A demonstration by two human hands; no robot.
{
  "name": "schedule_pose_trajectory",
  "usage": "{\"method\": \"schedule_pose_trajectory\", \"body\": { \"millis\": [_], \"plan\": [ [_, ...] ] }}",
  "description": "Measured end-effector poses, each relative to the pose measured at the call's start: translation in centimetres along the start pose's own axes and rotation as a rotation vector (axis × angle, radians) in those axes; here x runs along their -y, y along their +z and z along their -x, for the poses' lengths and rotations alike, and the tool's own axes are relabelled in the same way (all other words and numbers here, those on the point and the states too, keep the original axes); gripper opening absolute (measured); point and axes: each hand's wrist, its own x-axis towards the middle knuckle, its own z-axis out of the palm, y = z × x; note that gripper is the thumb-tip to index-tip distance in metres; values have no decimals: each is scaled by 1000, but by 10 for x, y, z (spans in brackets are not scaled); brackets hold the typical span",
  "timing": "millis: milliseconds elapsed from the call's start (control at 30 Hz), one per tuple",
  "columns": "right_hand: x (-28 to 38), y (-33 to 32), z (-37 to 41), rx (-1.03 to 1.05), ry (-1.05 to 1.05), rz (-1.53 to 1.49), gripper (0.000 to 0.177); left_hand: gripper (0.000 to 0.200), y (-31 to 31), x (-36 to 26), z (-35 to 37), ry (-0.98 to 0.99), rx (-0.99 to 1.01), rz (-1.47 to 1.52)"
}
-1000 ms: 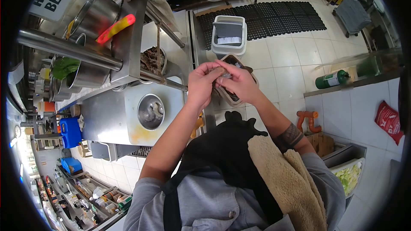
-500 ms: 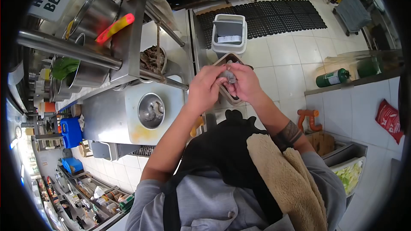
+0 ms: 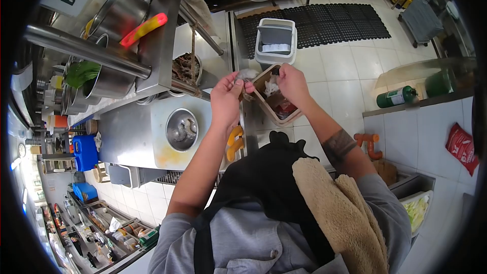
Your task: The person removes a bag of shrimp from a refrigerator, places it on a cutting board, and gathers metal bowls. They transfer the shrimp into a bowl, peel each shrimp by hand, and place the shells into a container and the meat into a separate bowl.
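My left hand (image 3: 227,97) pinches a grey, translucent shrimp (image 3: 247,75) between thumb and fingers, left of a beige bin (image 3: 262,102). Its legs or shell bits hang below the fingertips. Over the bin's far right rim, my right hand (image 3: 293,86) is closed, with a small dark thing (image 3: 275,71) showing at its fingers; I cannot make out what it is. Pale scraps and something reddish lie inside the bin. A steel bowl (image 3: 171,141) holding a few grey shrimp stands on a stained white cutting board (image 3: 161,158) to the left.
A container of brownish whole shrimp (image 3: 185,68) sits beyond the board, under a steel shelf (image 3: 162,45). A white-and-grey bin (image 3: 260,53) stands on the tiled floor, near a black mat (image 3: 335,23). Yellow-orange handles (image 3: 234,143) show at the counter edge.
My hands, together around the shrimp before, have moved apart. The left has drawn leftward with the shrimp; the right is now a fist over the bin, whose inside shows more.
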Motion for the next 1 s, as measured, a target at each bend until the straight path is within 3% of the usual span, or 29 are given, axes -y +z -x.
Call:
{"method": "schedule_pose_trajectory", "body": {
  "millis": [67, 200, 267, 300, 367, 433, 467, 533, 633, 767, 833, 1000],
  "plan": [
    [-39, 17, -18, -40, -133, 213, 8, 18, -4, -3, 3, -191, 47, 80],
    [-86, 38, -39, -12, -182, 321, 12, 21, -5, -5, 10, -314, 20, 91],
    [-81, 38, -45, 205, -74, 545, 19, 27, -6, 0, 11, -327, 23, 75],
    [-78, 39, -47, 212, -80, 543, 19, 27, -8, 2, 12, -325, 14, 78],
    [-33, 18, -46, 412, 448, -416, 33, 32, -11, 6, 11, -283, 73, -93],
    [38, -14, -20, 543, 510, -824, 32, 35, -12, 9, 10, -257, 68, -177],
    [59, -23, -7, 545, 515, -822, 32, 39, -12, 11, 10, -233, 77, -271],
    [79, -37, 10, 737, 418, -883, 30, 42, -11, 15, 11, -246, 102, -294],
    [62, -40, 12, 698, 302, -760, 30, 47, -5, 17, 13, -266, 182, -277],
    [55, -49, 19, 649, 312, -752, 29, 45, 0, 20, 15, -350, 285, -123],
    [50, -54, 19, 602, 202, -675, 26, 44, 6, 21, 18, -377, 288, -65],
    [50, -59, 25, 545, 176, -564, 26, 45, 22, 10, 24, -404, 252, 22]
  ]
}}
